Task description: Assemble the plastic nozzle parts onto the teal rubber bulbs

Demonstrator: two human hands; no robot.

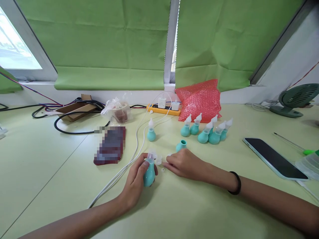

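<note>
My left hand [137, 176] is wrapped round a teal squeeze bulb [149, 174], a nasal aspirator body, held tilted with a clear plastic piece [152, 154] at its top. Just right of it is a small clear cap-like part [159, 160]. My right hand [183, 164] is beside these parts, low over the table, its fingers mostly curled and one stretched leftward. A whitish bit shows at its fingertips, too small to name. Near that finger lies a small clear ring [162, 169]. Behind my right hand is a teal bulb with an open neck [183, 142], partly hidden.
Several aspirators with clear tips [203, 135] stand back right, another [151, 132] alone. Behind are a red bubble-wrap bag [199, 103] and a power strip [164, 110]. White cables [124, 169] cross left of my hands. A phone [274, 157] and screwdriver [294, 143] lie right.
</note>
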